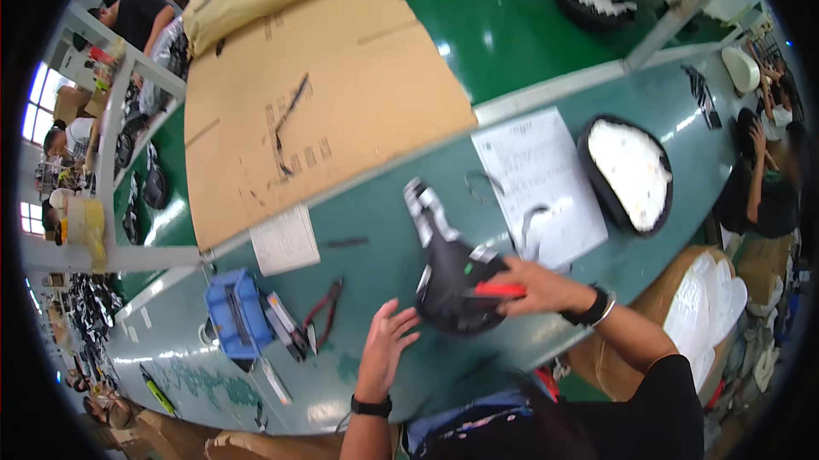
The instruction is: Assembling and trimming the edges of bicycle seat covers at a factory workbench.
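Note:
A black bicycle saddle lies on the green worktable, its narrow nose pointing away from me and bearing white patches. In my right hand is a red-handled tool, held over the saddle's right rear side. Its working end is not clear. My left hand is beside the saddle's rear left edge with fingers apart and nothing in them; whether a fingertip touches the saddle I cannot tell.
Left of my left hand are red-handled pliers, a blue box-like holder and a green cutter. Printed paper and a black tray with white filling lie to the right. Cardboard covers the far side. Other people sit around.

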A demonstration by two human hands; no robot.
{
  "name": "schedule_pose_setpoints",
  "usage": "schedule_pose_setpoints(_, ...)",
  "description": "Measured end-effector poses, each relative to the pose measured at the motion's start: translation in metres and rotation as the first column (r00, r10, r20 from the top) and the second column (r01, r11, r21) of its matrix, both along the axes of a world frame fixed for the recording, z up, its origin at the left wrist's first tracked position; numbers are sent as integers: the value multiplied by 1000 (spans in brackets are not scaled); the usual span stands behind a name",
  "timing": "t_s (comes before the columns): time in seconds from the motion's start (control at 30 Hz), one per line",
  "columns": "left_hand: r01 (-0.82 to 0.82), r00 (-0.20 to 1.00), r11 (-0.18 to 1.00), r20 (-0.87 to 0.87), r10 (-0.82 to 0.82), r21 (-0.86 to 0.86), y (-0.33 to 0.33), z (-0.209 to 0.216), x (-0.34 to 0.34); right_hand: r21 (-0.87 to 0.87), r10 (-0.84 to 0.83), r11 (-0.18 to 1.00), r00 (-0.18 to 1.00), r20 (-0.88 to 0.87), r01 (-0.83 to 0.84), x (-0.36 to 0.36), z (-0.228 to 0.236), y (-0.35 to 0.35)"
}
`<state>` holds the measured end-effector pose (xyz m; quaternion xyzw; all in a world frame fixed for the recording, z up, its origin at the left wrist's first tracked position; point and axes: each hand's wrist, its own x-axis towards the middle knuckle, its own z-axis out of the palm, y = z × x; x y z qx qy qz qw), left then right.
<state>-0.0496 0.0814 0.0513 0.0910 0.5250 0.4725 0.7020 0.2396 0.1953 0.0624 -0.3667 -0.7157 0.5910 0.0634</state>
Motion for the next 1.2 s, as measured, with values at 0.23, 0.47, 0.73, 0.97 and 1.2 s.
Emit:
schedule_pose_setpoints(0.23, -78, 936, 996, -347, 63, -30, -105, -46, 32, -194, -596, 792, 802, -39, 579, -21, -34, -169)
schedule_pose_setpoints(0.47, 540, 66, 841, -997, -30, 11, -97, -26, 23, 315, -459, 849, 887, 39, 425, -3, -40, -200)
schedule_pose_setpoints(0.73, 858, -146, 494, -989, -23, -139, -40, -38, 24, 718, -177, 695, 979, 100, 53, -8, -65, -163)
schedule_pose_setpoints(0.97, 873, -148, 467, -989, -22, -141, -31, -42, 23, 727, -19, 662, 966, 259, -182, -6, -54, -134)
schedule_pose_setpoints(1.2, 869, -113, 485, -994, -5, -101, -29, -46, 21, 522, -146, 852, 947, 287, -27, -6, -63, -181)
